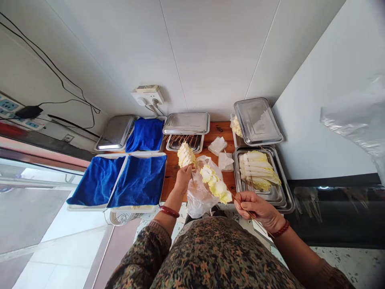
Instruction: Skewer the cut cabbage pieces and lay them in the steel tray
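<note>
My left hand (184, 176) is closed around a bunch of cabbage skewers (185, 154), pale leaves up and stick ends pointing down. In my right hand (257, 206) is a wooden stick with several pieces of napa cabbage threaded on it; this cabbage skewer (217, 185) tilts up to the left, over a crumpled clear plastic bag (201, 196). Right of it, a pile of napa cabbage leaves (257, 166) lies in a steel tray (278, 196). Behind my left hand, several bare-looking sticks rest across another steel tray (197, 143) beneath a metal lid (187, 122).
Blue cloths (140, 180) cover white trays on the left. Tissue packs (218, 145) lie on the wooden table (221, 127). A metal lid (258, 120) leans over a container at the back right. A socket (150, 96) and hanging cables are on the wall.
</note>
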A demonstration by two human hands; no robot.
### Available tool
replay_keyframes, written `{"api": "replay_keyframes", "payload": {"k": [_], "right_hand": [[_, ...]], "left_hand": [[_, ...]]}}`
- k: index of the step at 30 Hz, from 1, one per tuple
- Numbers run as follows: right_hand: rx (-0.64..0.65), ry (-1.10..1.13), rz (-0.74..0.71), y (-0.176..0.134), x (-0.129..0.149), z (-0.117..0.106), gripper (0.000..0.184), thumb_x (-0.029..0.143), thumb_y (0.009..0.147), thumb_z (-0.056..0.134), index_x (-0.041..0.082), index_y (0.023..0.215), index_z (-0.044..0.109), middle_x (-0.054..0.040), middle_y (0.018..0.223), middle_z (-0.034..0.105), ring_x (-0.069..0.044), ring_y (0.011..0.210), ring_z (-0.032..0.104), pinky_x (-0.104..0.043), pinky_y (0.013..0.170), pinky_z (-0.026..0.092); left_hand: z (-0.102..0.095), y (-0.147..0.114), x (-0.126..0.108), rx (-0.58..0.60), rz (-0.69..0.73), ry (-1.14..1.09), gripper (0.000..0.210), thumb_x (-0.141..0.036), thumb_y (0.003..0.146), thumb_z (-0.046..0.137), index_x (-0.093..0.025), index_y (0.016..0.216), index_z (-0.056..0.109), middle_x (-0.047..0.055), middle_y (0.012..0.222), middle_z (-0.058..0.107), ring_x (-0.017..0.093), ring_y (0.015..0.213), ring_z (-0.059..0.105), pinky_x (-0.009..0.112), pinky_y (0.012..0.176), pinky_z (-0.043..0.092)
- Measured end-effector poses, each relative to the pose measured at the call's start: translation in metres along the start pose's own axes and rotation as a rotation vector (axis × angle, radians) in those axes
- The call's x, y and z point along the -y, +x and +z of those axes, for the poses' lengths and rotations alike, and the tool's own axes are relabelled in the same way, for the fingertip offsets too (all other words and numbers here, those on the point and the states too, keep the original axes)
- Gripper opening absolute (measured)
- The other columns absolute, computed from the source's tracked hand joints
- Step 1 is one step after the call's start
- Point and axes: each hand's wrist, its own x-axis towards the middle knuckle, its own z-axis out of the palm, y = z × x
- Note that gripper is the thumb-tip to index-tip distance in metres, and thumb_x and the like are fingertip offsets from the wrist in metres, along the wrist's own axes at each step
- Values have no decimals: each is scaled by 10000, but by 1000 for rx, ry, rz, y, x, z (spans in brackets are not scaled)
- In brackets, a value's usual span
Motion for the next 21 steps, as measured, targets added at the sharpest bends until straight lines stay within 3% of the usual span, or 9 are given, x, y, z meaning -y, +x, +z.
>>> {"api": "replay_keyframes", "payload": {"k": [6, 10, 15, 21], "right_hand": [[-192, -116, -147, -15, 19, 9, 220, 361, 884, 633, 160, 806, 591, 36, 580, 519, -51, 453, 323, -208, 434, 202], [-282, -46, -255, -27, 20, 8, 206, 344, 879, 642, 165, 787, 596, 35, 584, 502, -60, 467, 321, -216, 440, 200], [-225, 198, -328, -33, 10, 1, 228, 358, 860, 667, 168, 759, 593, 55, 544, 420, -61, 461, 272, -217, 439, 184], [-178, 326, -309, -29, -5, -1, 259, 376, 814, 719, 195, 743, 547, 77, 530, 354, -60, 431, 215, -220, 420, 195]], "left_hand": [[-14, 8, -13, -11, 96, 233, 194, -370, 693, 650, -193, 643, 711, 69, 802, 733, 242, 881, 629, 323, 822, 425], [-14, 5, -25, -20, 129, 262, 242, -414, 717, 627, -194, 666, 714, 62, 784, 723, 234, 868, 622, 313, 785, 430], [6, -18, -44, 61, 95, 138, 402, -537, 776, 575, -158, 807, 708, 86, 888, 736, 155, 669, 611, 258, 571, 403], [45, -52, -69, 291, -22, -257, 328, -466, 757, 691, -146, 746, 623, 137, 1077, 724, 125, 644, 650, 222, 535, 386]]}}
